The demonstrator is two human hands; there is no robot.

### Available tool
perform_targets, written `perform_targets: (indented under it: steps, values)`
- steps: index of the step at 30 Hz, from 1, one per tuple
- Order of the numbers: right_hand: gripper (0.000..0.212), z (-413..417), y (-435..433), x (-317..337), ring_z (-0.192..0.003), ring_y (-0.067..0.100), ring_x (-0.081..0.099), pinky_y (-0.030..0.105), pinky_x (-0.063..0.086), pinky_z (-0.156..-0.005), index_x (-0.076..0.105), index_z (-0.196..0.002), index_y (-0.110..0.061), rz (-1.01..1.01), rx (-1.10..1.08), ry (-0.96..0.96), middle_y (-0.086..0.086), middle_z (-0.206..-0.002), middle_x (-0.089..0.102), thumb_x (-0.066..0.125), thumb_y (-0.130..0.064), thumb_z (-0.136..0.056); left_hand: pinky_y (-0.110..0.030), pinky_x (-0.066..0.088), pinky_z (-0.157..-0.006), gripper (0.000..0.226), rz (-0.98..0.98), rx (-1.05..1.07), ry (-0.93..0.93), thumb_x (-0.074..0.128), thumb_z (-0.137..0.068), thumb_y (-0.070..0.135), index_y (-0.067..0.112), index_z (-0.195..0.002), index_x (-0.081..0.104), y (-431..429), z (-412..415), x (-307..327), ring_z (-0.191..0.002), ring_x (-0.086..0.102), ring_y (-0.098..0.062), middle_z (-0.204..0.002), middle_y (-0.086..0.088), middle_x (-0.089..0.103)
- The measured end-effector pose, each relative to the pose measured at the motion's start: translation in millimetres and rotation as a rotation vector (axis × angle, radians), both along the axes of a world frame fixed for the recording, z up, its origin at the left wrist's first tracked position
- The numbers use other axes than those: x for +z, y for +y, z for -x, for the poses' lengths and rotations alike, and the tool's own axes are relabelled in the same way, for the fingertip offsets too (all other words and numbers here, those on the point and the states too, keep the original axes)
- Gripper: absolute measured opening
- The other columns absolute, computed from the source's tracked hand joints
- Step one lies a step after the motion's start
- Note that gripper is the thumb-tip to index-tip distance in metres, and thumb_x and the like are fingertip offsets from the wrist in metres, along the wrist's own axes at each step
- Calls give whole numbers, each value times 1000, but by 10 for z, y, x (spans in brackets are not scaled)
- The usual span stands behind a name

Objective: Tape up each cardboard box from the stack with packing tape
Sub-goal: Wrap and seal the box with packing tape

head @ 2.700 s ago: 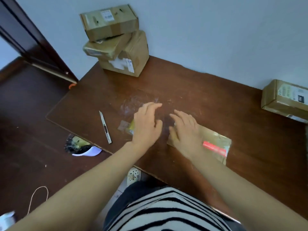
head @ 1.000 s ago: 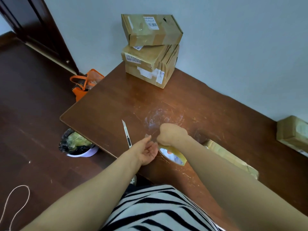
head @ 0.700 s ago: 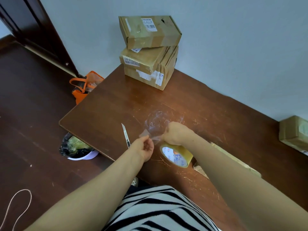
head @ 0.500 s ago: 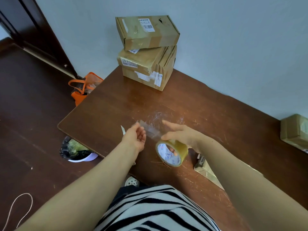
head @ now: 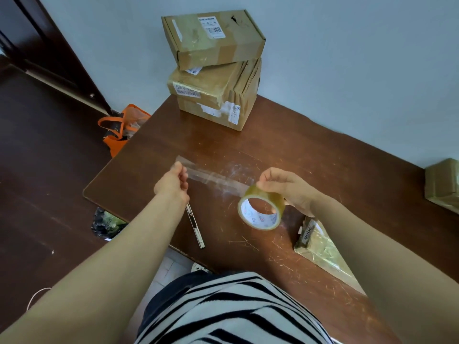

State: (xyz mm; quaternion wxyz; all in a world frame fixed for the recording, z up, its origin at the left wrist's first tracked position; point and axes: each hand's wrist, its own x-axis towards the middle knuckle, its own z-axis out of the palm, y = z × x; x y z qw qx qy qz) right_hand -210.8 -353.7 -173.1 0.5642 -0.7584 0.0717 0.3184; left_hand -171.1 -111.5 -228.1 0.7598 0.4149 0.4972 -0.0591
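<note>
Table scratched, brown; box stack by wall.

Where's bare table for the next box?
Free: the strip between box stack and stretched tape; wider, the wall side between stack and right-edge box. Crowded: near edge, with cutter, tape roll, flat parcel, left hand, right hand.

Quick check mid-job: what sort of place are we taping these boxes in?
Probably a room in a home, used as a makeshift packing spot: a scratched wooden table against a plain wall, a stack of reused cardboard boxes on its corner, and an orange bag on the floor.
</note>
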Motion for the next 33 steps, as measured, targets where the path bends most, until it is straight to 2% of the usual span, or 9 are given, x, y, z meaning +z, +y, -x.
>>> perform_targets:
  steps: [2, 9, 12, 16, 20, 23, 27, 31, 33]
  values:
    - [6, -29, 0, 1, -64, 11, 61, 25, 52, -59, 61, -89, -14, 50, 46, -39, -4, -77, 67, 65, -18, -89, -11, 35, -43, 15, -36, -4, -2, 67, -90, 15, 14, -76, 61, 45, 2, -26, -51, 51, -2, -70, 1, 63]
    - [19, -179, 40, -194, -65, 17, 60, 31, 46, -61, 59, -77, -24, 776, 299, -123, -5, -75, 63, 66, -39, -85, -16, 36, -47, 14, -151, -65, 40, 73, -84, 20, 15, -74, 66, 25, 86, -82, -56, 54, -4, -74, 1, 68]
    - [14, -256, 209, -210, -85, 19, 59, 27, 38, -64, 60, -83, -26, 1088, 484, -176, -5, -85, 60, 56, -38, -89, -16, 33, -40, 11, -180, -93, 23, 72, -84, 15, 13, -76, 66, -37, 197, -114, -55, 49, -5, -75, 1, 65]
    - [20, -285, 483, -301, -79, 22, 55, 29, 38, -64, 63, -103, -20, 1250, 607, -149, -4, -78, 51, 49, -27, -91, -13, 34, -37, 12, -215, -66, -9, 70, -83, 4, 3, -95, 70, -63, 348, -186, -53, 46, -6, -69, -1, 59]
    - [34, -237, 694, -369, -118, 27, 46, 36, 34, -98, 58, -124, -17, 1420, 779, -357, 7, -125, 51, 52, -25, -91, -11, 39, -43, 20, -240, -43, -36, 71, -83, 2, 1, -103, 69, -42, 387, -234, -43, 47, 0, -64, -2, 55]
    - [49, -19, 975, -433, -139, 29, 25, 38, 16, -115, 32, -145, -7, 1139, 696, -541, 15, -151, 29, 37, -22, -99, -9, 43, -46, 22, -252, -38, -50, 71, -82, 1, 1, -104, 68, -40, 396, -244, -40, 51, 3, -67, -1, 57]
    - [65, 268, 1288, -654, -146, 19, -16, 33, -8, -119, -9, -151, -10, 740, 581, -246, 8, -158, -19, 22, -41, -103, -13, 49, -60, 25, -258, -56, -44, 73, -80, 2, 3, -104, 69, -35, 402, -261, -61, 57, -1, -77, 1, 64]
    - [68, 239, 1294, -881, -143, 19, -24, 35, -12, -118, -15, -150, -11, 780, 644, -160, 7, -155, -28, 23, -42, -102, -15, 48, -58, 25, -252, -85, -45, 74, -79, 0, 0, -103, 70, -63, 450, -271, -63, 56, -5, -78, -2, 65]
    - [65, 270, 1285, -842, -147, 20, -12, 35, -4, -120, -2, -152, -10, 766, 585, -262, 8, -160, -13, 30, -36, -102, -14, 45, -50, 22, -256, -88, -43, 75, -79, 3, -1, -100, 71, -63, 459, -273, -52, 52, -3, -68, -2, 61]
